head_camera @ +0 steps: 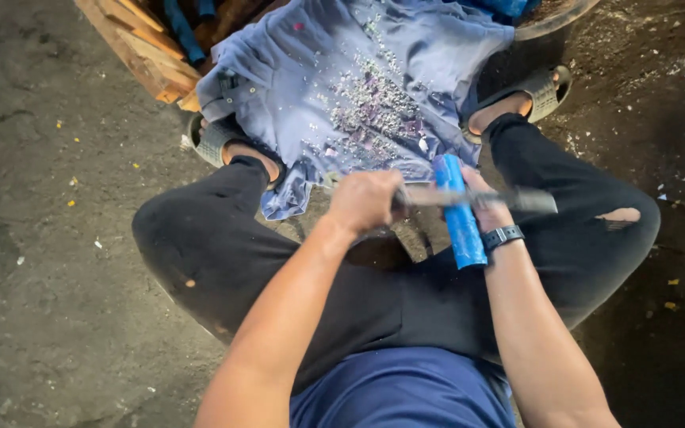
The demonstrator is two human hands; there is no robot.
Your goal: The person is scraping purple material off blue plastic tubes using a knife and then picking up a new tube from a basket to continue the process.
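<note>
The person sits low over a dark, gritty floor (49, 261), knees spread, with a crumpled grey-blue cloth (342, 87) laid out between the sandalled feet; that cloth is the landmark here. Just on the near side of its hem, the right hand (481, 202) holds a short bright-blue cylindrical stick (460, 212), fingers wrapped round its upper part so that the lower end points back toward the lap. The left hand (365, 200) is closed in a fist round the handle of a long flat grey metal blade (469, 196), which lies crosswise over the blue stick and touches it. A scatter of small pale and purplish shavings (374, 107) lies in the middle of the cloth, beyond both hands. Judging by this, the step in hand is scraping or paring the stick's surface, so that the flakes fall onto the cloth. The next stroke would seem to call for a steady hold on the stick, the edge kept clear of the fingers. A wooden slatted pallet (140, 43) sits beyond the cloth's far left corner.
</note>
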